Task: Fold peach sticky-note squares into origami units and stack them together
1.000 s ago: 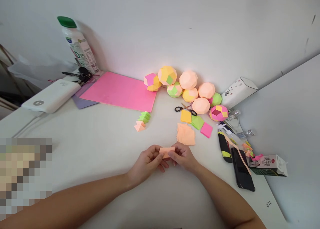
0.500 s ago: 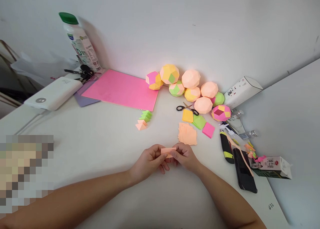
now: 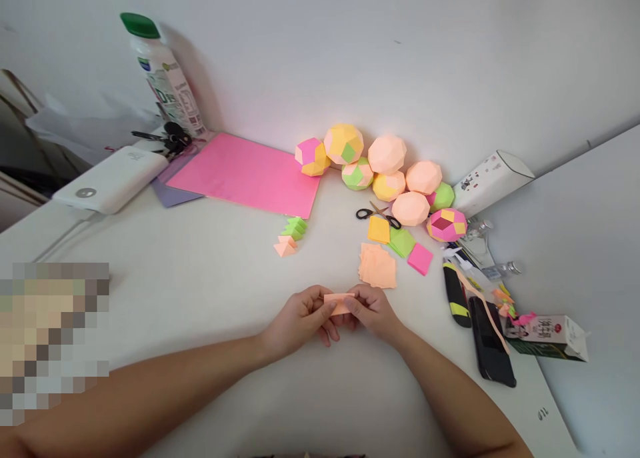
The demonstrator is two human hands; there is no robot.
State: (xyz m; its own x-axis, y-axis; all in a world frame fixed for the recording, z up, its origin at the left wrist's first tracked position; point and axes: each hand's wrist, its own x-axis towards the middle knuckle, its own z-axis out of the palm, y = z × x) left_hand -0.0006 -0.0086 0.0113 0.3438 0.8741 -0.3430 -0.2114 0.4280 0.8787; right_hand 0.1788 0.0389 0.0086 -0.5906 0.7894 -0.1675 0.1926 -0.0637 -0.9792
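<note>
A small folded piece of peach paper (image 3: 340,301) is held between both hands above the near part of the table. My left hand (image 3: 303,317) pinches its left end, thumb in front and fingers behind. My right hand (image 3: 374,311) grips the right end the same way. Just beyond lies a loose stack of peach paper squares (image 3: 378,267). Past it are yellow squares (image 3: 379,230), green squares (image 3: 401,243) and pink squares (image 3: 420,259). To the left of these stand folded green pieces (image 3: 294,228) and folded peach pieces (image 3: 285,245).
Several paper balls (image 3: 387,154) are piled by the wall, with scissors (image 3: 379,213) before them. A pink sheet (image 3: 245,175), a white power bank (image 3: 107,181) and a bottle (image 3: 167,85) sit at left. A utility knife (image 3: 455,295), phone (image 3: 491,341) and carton (image 3: 550,337) line the right edge.
The camera view has shifted slightly. Both hands keep hold of the peach paper, which shows a little more of its front face below the top edge.
</note>
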